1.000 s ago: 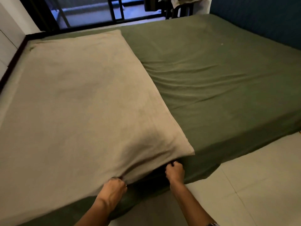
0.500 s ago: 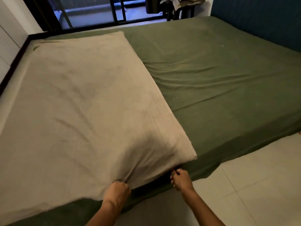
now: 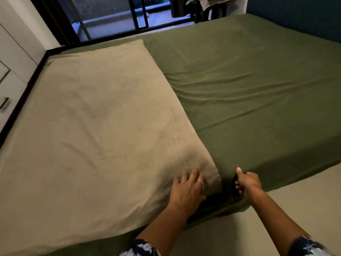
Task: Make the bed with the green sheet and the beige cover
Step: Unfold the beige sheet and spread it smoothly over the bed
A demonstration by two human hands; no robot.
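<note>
My left hand (image 3: 188,187) lies flat, fingers spread, on the near corner of the beige cover (image 3: 96,130) at lower centre; my right hand (image 3: 246,182) is curled round the green sheet (image 3: 258,100) edge, thumb up. Both look light, limp and crease-prone, so I'd grip corners and hems. Cover fills the frame's left half, fairly smooth; sheet rumpled mid-right, running to the far upper right.
</note>
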